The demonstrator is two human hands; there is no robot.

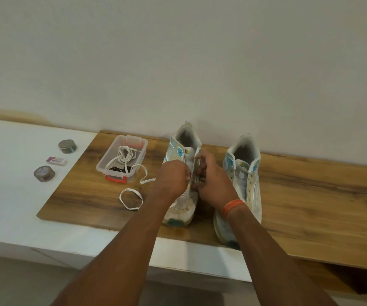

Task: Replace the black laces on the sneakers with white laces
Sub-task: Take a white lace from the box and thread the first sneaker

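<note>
While both hands grip, the sneaker stands.

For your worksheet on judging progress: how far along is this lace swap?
Done: black laces lie in the plastic box; neither sneaker shows black lace. In hand: left hand and right hand work a white lace into the left sneaker. Left: the right sneaker, unlaced.
</note>
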